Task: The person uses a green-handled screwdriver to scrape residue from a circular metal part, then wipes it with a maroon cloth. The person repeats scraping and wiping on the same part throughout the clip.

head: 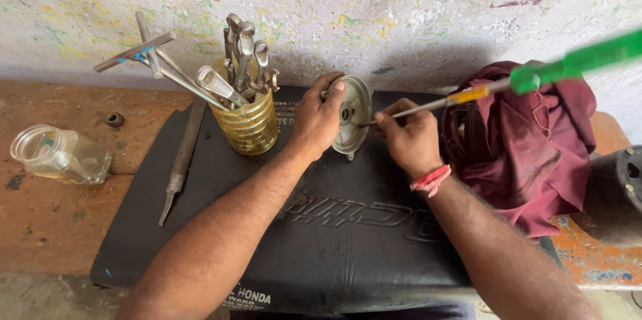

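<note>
My left hand (317,119) grips a round grey metal cover (354,109) and holds it upright on its edge on a black seat cushion (321,226). My right hand (409,138) pinches the metal shaft of a long screwdriver (461,97) with a green handle. The handle sticks up to the right. The tip of the screwdriver rests at the hole in the middle of the cover.
A yellow ribbed container (249,123) full of wrenches stands left of the cover. A metal file (180,159) lies on the cushion's left edge. A clear glass jar (59,154) lies on the bench at the left. A maroon cloth (528,139) is bunched at the right.
</note>
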